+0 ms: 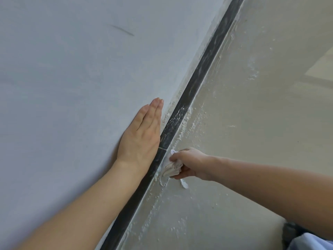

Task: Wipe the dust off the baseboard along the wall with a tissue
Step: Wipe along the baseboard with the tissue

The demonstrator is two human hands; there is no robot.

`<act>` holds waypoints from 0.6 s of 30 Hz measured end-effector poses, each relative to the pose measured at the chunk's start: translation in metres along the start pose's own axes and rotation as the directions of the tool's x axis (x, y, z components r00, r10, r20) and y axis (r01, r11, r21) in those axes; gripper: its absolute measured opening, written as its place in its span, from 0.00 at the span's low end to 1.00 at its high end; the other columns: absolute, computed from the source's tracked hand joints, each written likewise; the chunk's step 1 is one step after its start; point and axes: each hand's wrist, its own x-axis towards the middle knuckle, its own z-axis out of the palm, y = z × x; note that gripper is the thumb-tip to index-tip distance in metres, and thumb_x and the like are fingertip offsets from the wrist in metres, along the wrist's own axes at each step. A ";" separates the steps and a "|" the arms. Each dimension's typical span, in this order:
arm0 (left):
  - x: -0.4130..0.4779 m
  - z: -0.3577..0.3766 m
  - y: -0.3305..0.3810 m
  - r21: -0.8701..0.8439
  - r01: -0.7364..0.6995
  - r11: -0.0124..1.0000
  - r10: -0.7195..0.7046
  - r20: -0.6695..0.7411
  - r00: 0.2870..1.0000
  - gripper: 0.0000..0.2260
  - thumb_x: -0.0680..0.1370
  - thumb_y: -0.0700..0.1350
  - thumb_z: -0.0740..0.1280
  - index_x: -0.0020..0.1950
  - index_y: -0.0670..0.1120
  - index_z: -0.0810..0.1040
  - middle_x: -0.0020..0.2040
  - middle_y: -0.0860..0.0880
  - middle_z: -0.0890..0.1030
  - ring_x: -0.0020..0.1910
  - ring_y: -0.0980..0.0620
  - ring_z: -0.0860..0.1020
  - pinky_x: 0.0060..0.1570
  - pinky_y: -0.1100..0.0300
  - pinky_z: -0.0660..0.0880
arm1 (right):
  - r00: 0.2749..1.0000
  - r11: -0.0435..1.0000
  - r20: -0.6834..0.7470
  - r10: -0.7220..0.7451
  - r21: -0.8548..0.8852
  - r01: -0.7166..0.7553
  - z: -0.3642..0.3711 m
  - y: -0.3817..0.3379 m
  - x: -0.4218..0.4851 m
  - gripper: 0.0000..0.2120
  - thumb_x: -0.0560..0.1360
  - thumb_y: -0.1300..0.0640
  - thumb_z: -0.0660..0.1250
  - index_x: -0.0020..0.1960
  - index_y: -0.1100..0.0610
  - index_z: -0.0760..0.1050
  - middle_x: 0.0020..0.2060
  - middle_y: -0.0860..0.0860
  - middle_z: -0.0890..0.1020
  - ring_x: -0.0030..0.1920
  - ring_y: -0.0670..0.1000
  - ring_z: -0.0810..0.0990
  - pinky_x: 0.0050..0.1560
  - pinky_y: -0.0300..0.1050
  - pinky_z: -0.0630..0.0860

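Black baseboard [193, 83] is running diagonally from bottom centre to top right, along the foot of a pale grey-blue wall [72, 69] and meeting a beige floor [261, 123].

Left hand [142, 136] is being held flat against the wall just above the baseboard — fingers straight and pressed together, palm on the paint, nothing gripped. Outer edge of the hand is sitting right at the baseboard's upper edge.

Right hand [191, 163] is being closed around a crumpled white tissue [171, 168] — fingers curled over the wad, thumb underneath. Tissue is being pressed into the corner where baseboard meets floor, touching both, just below a thin seam in the baseboard [163, 148].

White dust and plaster-like specks [180, 114] are being shown on the baseboard face ahead of the tissue, further up the strip, and more are scattered along the floor edge beside it. A small white smear [184, 184] is lying on the floor just beside the right hand, on the near side. Baseboard section nearer the camera is looking darker and less speckled.

A short dark scuff mark [122, 30] is being shown on the wall, well above the left hand. Light blue fabric [311, 240] is visible at the bottom right corner — cannot tell what it belongs to.
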 end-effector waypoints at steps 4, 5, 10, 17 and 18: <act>-0.023 -0.001 0.003 0.080 -0.063 0.995 0.058 0.058 0.997 0.29 0.69 0.29 0.22 0.71 0.29 0.32 0.75 0.37 0.36 0.74 0.41 0.38 0.70 0.48 0.35 | 0.993 0.990 0.102 0.067 0.121 -0.079 0.034 0.015 0.011 0.07 0.78 0.59 0.62 0.51 0.63 0.73 0.46 0.61 0.82 0.41 0.56 0.83 0.44 0.47 0.83; -0.027 -0.001 0.004 0.089 -0.042 0.995 0.037 0.056 0.998 0.31 0.68 0.27 0.20 0.72 0.30 0.33 0.75 0.37 0.36 0.75 0.42 0.38 0.70 0.49 0.35 | 0.991 0.982 0.113 0.071 0.167 -0.089 0.041 0.016 0.013 0.07 0.78 0.60 0.61 0.51 0.64 0.74 0.46 0.61 0.82 0.40 0.56 0.83 0.42 0.47 0.83; -0.035 0.004 0.006 0.119 0.033 0.992 -0.037 0.026 0.999 0.31 0.70 0.28 0.22 0.74 0.32 0.38 0.77 0.40 0.42 0.76 0.45 0.43 0.73 0.51 0.40 | 0.996 0.952 0.082 -0.023 0.305 -0.004 0.044 -0.010 0.008 0.07 0.78 0.68 0.58 0.43 0.63 0.73 0.41 0.58 0.78 0.39 0.54 0.79 0.41 0.45 0.82; -0.032 0.007 0.007 0.070 0.068 0.995 -0.068 0.001 0.998 0.28 0.73 0.30 0.25 0.74 0.32 0.38 0.77 0.41 0.47 0.76 0.46 0.47 0.72 0.49 0.40 | 0.972 0.843 -0.189 -0.142 0.491 0.219 -0.009 -0.059 0.000 0.05 0.79 0.65 0.59 0.49 0.65 0.73 0.50 0.61 0.78 0.40 0.54 0.81 0.38 0.44 0.82; -0.032 0.007 0.007 0.066 0.061 0.996 -0.061 -0.002 0.998 0.29 0.73 0.30 0.24 0.74 0.32 0.39 0.77 0.41 0.46 0.76 0.46 0.46 0.72 0.48 0.40 | 0.962 0.809 -0.229 -0.151 0.530 0.253 -0.016 -0.062 -0.003 0.06 0.79 0.63 0.59 0.48 0.65 0.73 0.48 0.60 0.79 0.38 0.54 0.82 0.37 0.44 0.82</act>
